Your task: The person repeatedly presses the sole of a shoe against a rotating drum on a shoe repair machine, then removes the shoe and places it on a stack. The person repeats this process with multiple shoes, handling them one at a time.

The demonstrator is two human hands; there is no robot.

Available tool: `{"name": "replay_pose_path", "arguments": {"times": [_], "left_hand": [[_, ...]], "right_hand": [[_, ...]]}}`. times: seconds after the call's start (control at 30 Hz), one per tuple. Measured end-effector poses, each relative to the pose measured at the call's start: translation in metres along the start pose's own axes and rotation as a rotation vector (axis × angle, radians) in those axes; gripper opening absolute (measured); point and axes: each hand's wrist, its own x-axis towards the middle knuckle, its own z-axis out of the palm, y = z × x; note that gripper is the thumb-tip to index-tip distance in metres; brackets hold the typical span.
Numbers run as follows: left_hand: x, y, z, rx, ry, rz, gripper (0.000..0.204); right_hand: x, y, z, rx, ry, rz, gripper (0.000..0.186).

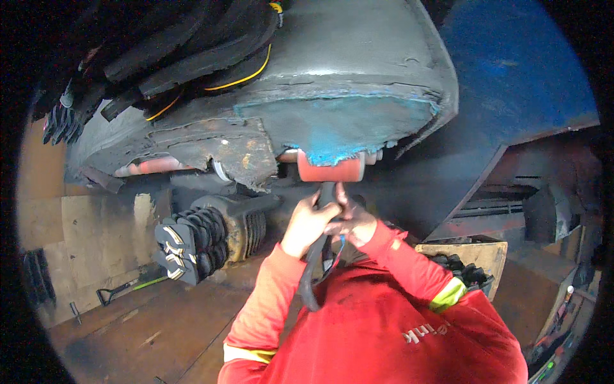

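Note:
Both my hands hold a dark flip-flop (pixel 311 275), seen nearly edge-on, its sole curving down toward my chest. A bit of blue and red, perhaps its strap, shows below my fingers. My left hand (pixel 308 223) is closed on its left side, with the thumb pointing inward. My right hand (pixel 353 219) grips from the right, fingers bent around it. The far tip of the flip-flop meets the lower edge of a red sanding roller (pixel 330 170), or is very close to it. Blue dust coats the torn edge of the grey hood (pixel 358 121) above the roller.
Dark soles with yellow lines (pixel 211 70) are piled at the upper left. A stack of black flip-flops (pixel 179 246) stands beside a ribbed motor (pixel 252 230). A crate (pixel 499 256) of dark pieces lies to my right. A green-handled tool (pixel 148 283) lies by the left wall.

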Motion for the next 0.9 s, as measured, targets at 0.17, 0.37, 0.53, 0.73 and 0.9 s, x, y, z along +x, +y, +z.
{"name": "replay_pose_path", "arguments": {"times": [0.17, 0.37, 0.53, 0.73, 0.9], "left_hand": [[0.011, -0.01, 0.002, -0.23, -0.055, -0.031, 0.027], [-0.013, -0.037, -0.009, 0.089, -0.02, 0.055, 0.03], [-0.025, -0.056, -0.009, 0.008, 0.008, 0.308, 0.04], [0.01, -0.03, 0.001, -0.14, -0.036, 0.171, 0.037], [-0.002, -0.048, -0.001, -0.409, -0.081, 0.034, 0.051]], "right_hand": [[0.003, -0.011, -0.017, -0.042, -0.033, 0.023, 0.085], [-0.006, 0.006, -0.001, -0.219, -0.05, -0.037, 0.114], [-0.014, 0.016, 0.009, -0.368, -0.096, -0.201, 0.123], [-0.001, -0.017, 0.012, -0.138, 0.093, 0.023, 0.101], [0.0, -0.008, -0.004, -0.467, 0.059, 0.072, 0.123]]}}
